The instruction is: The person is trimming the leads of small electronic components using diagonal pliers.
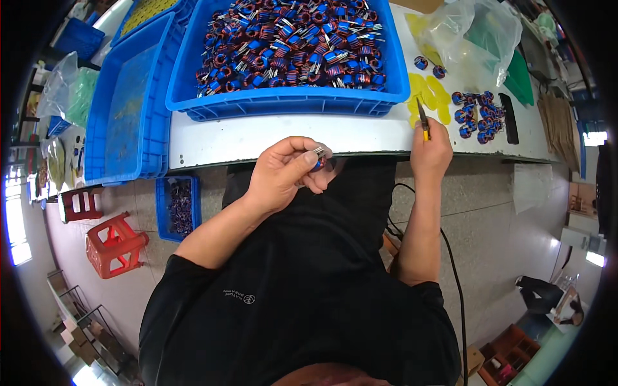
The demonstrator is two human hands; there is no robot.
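My left hand (283, 168) is closed in a pinch on a wire-wound toroid coil (318, 165), just in front of the table's edge. Pale metal leads stick up from the coil past the thumb, and the fingers cover much of its body. Farther right, my right hand (432, 148) grips a dark, pointed tool with a yellow handle (423, 119). Its tip points away from me, over some thin yellow discs (435, 96) on the white table. Whether the tip touches a disc I cannot tell.
A blue bin (290, 103) heaped with coils stands across the table. To its left sits another blue crate (129, 109). Right of the discs lie a cluster of coils (479, 116), a flat black object (508, 119) and clear plastic bags (479, 38). A red stool (116, 244) stands on the floor.
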